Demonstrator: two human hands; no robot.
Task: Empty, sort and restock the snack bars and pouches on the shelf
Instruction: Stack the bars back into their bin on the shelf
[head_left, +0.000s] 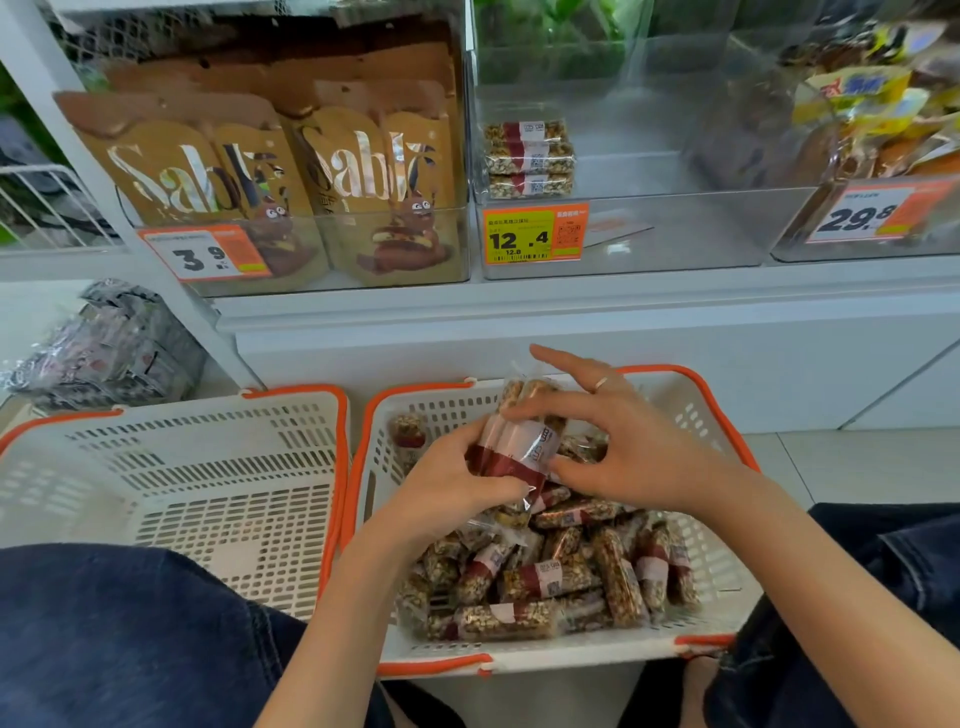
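Far off to the left of my hands I see a heap of dark, clear-wrapped packets (111, 345) on a low ledge, and nearer, just left of my left hand, a white slotted plastic basket with an orange rim (171, 467) holding nothing that I can see. Above it, up on the shelf, a clear plastic bin holds brown and gold stand-up pouches printed "Sable" (291, 171), with an orange price tag reading 3.9 (205, 254) on its front.

My left hand (457, 483) curls round the lower end of a small bundle of clear-wrapped nut bars with red and white labels (514, 447), thumb on top. My right hand (623, 441) pinches the same bundle from the other side, thumb low and fingertips at the upper end; its index finger sticks out straight and a ring shows on one finger. The bundle sits between both hands, raised above a second white slotted basket with an orange rim (717, 587). Below and towards me from the hands, a loose pile of the same nut bars (550, 577) fills that basket.

Straight above my hands, a clear shelf bin (675, 228) holds three stacked nut bars (530, 158) at its left back, behind an orange and yellow 12.4 tag (535, 234). Up to the right, another bin holds yellow-wrapped goods (872, 104), blurred, with a 29.8 tag (867, 215)
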